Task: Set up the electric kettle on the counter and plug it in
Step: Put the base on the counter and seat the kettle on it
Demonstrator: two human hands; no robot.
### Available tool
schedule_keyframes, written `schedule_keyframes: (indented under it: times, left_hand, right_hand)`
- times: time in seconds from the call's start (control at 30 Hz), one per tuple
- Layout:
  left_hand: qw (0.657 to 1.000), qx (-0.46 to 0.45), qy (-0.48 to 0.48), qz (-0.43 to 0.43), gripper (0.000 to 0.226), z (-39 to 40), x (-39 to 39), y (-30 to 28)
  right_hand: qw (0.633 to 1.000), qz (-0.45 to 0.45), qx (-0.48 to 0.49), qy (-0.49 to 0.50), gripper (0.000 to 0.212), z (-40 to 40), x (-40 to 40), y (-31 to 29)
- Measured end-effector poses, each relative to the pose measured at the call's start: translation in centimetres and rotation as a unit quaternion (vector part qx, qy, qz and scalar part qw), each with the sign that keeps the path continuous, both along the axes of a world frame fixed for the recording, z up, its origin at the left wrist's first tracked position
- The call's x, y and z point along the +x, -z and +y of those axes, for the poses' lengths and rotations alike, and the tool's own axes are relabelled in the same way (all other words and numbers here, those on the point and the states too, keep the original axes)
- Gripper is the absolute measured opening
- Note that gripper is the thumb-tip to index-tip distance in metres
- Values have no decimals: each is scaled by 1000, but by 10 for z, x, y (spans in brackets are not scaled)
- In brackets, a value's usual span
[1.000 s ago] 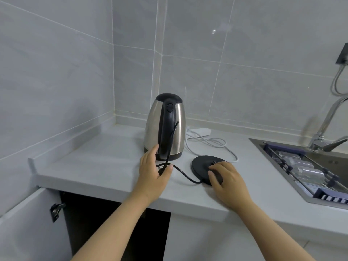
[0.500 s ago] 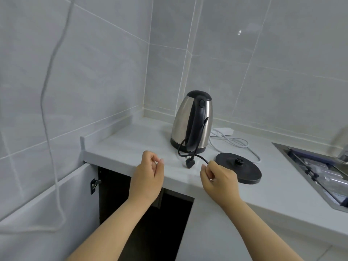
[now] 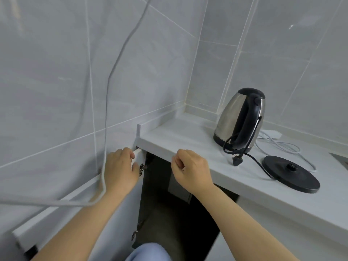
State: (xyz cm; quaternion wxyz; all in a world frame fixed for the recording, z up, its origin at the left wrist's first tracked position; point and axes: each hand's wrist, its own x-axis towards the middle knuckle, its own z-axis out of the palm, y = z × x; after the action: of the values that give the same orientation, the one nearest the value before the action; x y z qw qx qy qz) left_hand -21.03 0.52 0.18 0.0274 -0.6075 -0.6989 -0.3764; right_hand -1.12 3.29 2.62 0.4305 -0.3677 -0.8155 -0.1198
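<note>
Kettle point(image 3: 240, 119) upright on counter point(image 3: 175, 137) near back corner, off its base point(image 3: 291, 173). Base flat on counter to the right, w/ black cord point(image 3: 253, 159) looped through kettle handle, plug point(image 3: 236, 159) lying loose between kettle & base. White cable point(image 3: 286, 147) coiled behind. Left hand point(image 3: 119, 169) curled on top corner of open cabinet door point(image 3: 138, 157), fingers wrapped over the edge. Right hand point(image 3: 190, 171) loosely fisted at counter's front edge, holding nothing visible. Grey cable point(image 3: 107, 91) hanging down left wall.

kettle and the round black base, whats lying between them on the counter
Head view: the black cord and its plug lie between the kettle and base.
</note>
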Motion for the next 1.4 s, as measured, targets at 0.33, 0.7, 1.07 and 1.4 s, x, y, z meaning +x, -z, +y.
schedule_keyframes:
  times: [0.33,0.7,1.07,1.4]
  left_hand:
    - [990,-104,-58,76,18,-11,-42,23]
    - [986,-157,-28,50,20,-18,-67,22]
    - [974,-207,69,61,30,-27,-51,6]
    - [951,-256,152,82,37,-28,-14,-14]
  right_hand:
    - [979,-95,-173,-48,19,-5,-84,23]
    - [918,-174,-350,-70,61,-28,-104,33]
    - [907,-90,-404,-78,53,-62,-88,42]
    - [860,50,-506,-39,49,-82,-58,48]
